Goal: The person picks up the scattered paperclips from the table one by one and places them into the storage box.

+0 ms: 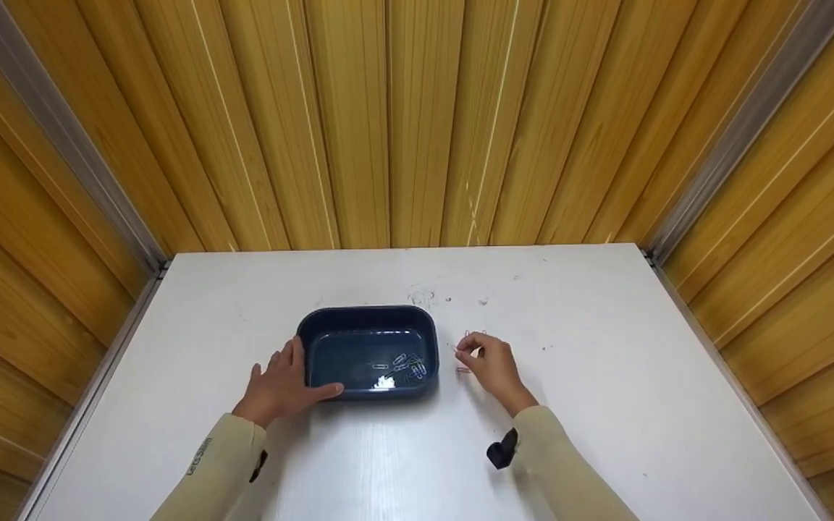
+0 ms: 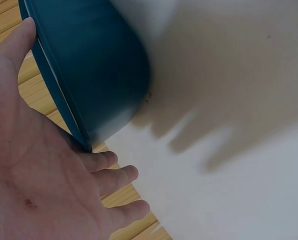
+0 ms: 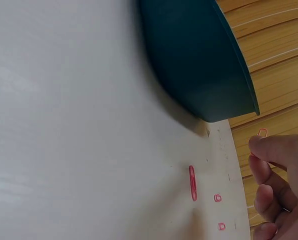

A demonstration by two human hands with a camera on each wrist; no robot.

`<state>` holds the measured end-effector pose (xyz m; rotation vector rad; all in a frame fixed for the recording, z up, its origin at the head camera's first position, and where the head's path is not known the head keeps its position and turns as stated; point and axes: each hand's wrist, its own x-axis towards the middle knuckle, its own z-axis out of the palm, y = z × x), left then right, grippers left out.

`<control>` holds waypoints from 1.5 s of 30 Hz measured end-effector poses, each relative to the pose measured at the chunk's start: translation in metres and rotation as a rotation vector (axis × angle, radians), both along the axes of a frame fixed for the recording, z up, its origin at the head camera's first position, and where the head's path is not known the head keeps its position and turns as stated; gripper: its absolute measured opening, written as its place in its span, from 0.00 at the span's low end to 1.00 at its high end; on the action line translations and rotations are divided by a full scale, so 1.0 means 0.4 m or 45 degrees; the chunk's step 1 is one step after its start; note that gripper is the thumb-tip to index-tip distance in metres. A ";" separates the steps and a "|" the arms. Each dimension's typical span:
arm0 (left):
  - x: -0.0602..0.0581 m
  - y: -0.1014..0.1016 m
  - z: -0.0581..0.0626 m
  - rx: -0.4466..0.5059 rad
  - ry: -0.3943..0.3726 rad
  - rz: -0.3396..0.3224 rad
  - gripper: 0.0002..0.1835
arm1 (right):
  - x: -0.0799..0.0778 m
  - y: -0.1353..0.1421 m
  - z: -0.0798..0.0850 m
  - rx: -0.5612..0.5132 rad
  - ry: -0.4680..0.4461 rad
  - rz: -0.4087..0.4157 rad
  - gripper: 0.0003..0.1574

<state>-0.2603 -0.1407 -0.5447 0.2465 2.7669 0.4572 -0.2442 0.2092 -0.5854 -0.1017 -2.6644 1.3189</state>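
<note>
A dark blue rectangular basin stands on the white table, with several paper clips lying loose on its floor, mostly toward the right. My left hand rests at the basin's near left corner, fingers spread along the outside and thumb on the front rim. In the left wrist view, that thumb touches the rim while the other fingers stay straight. Just right of the basin, my right hand pinches a paper clip between thumb and forefinger, its looped end sticking out past the fingertips.
On the table beneath the right hand is a long red loop-shaped outline near small red squarish marks. Dark smudges dot the white tabletop behind the basin. Wood-patterned panels enclose the table's back and sides.
</note>
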 end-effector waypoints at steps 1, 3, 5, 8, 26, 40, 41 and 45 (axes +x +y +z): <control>0.001 -0.002 0.001 0.000 0.000 0.003 0.69 | -0.002 -0.006 0.004 0.003 0.003 0.009 0.04; 0.003 -0.005 0.001 -0.002 -0.002 0.012 0.69 | -0.007 -0.017 0.013 0.005 0.015 0.036 0.03; 0.005 -0.006 0.001 -0.001 0.001 0.017 0.69 | -0.011 -0.028 0.020 -0.008 0.023 0.058 0.02; 0.006 -0.005 0.002 -0.005 0.003 0.019 0.69 | -0.017 -0.041 0.030 -0.025 0.054 0.094 0.02; -0.003 0.015 -0.003 -0.042 0.027 0.031 0.67 | -0.037 -0.062 0.031 -0.014 0.118 0.198 0.06; 0.005 -0.004 0.004 -0.061 0.053 0.010 0.68 | -0.025 -0.013 -0.001 -0.002 0.044 0.108 0.05; 0.005 -0.004 0.005 -0.058 0.053 0.007 0.67 | -0.023 -0.009 -0.004 0.004 0.040 0.095 0.05; 0.002 0.000 0.009 -0.068 0.048 -0.012 0.68 | -0.016 0.002 -0.013 0.043 0.006 0.015 0.04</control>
